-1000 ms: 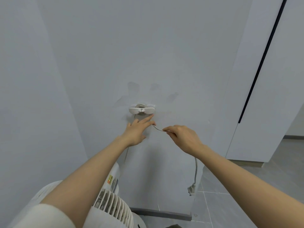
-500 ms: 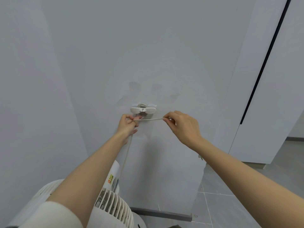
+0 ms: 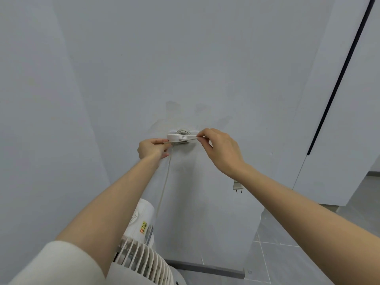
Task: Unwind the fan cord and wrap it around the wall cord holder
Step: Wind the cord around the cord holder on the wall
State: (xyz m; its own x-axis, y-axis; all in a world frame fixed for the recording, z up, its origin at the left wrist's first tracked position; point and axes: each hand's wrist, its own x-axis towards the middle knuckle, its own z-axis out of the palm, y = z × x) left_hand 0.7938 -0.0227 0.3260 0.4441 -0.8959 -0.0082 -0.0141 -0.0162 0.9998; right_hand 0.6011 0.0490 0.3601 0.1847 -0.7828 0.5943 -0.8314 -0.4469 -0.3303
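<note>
white cord (image 3: 181,140) taut between left hand (image 3: 151,148), right hand (image 3: 221,150), across holder (image 3: 182,137)

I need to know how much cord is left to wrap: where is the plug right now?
In the head view, the plug hangs free right of centre, just under the right forearm, below and right of the wall cord holder, prongs pointing down.

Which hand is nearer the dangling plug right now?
Right. The right hand pinches the cord up at the wall cord holder, above the plug; the left hand is farther left.
</note>
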